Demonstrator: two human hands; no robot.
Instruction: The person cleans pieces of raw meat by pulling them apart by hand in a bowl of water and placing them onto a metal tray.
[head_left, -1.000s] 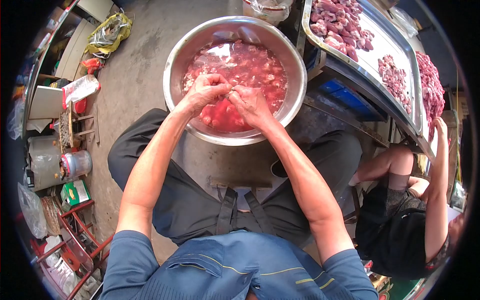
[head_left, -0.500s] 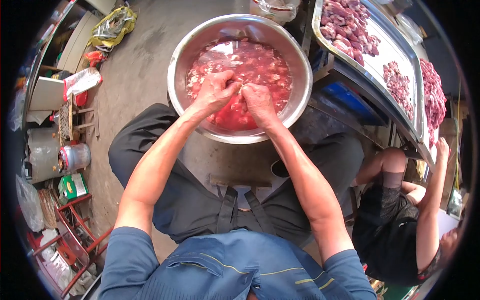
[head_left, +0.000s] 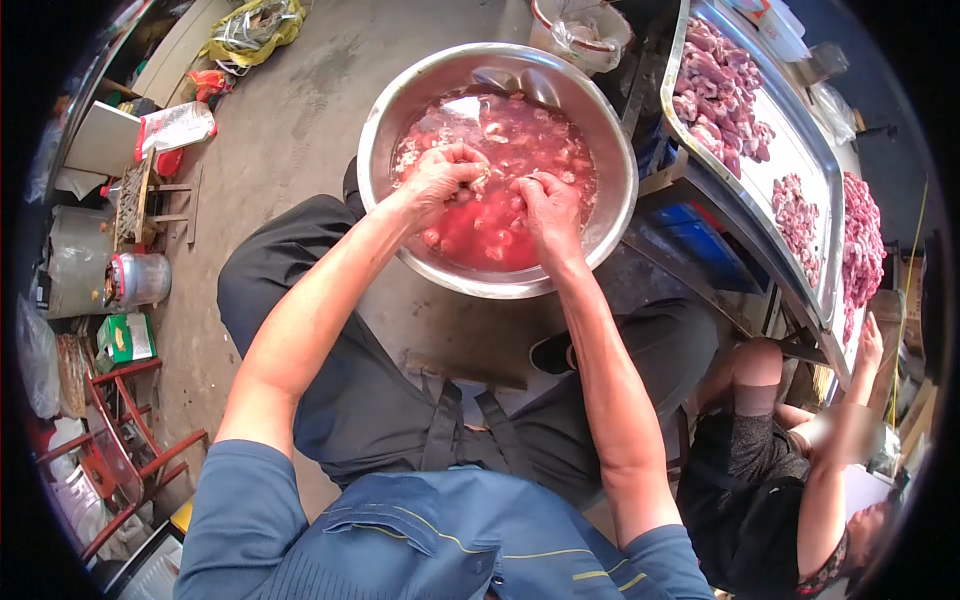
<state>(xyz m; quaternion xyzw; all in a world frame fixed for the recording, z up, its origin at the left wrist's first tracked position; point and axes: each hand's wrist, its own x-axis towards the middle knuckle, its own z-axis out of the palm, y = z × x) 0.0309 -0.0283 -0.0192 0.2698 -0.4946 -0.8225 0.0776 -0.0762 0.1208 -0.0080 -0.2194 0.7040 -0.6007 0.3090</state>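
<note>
No legible text, print apparently too small

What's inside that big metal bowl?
Reddish liquid with pale and red pieces, probably meat. These hide the bottom of the bowl; the left hand and right hand cover some liquid.

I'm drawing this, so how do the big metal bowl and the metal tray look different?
The bowl is round, while the tray is long with straight sides. The bowl has reddish liquid with meat pieces in it; the tray has separate heaps of meat. The left hand and right hand are over the bowl, not the tray. Both look shiny and hold meat.
</note>
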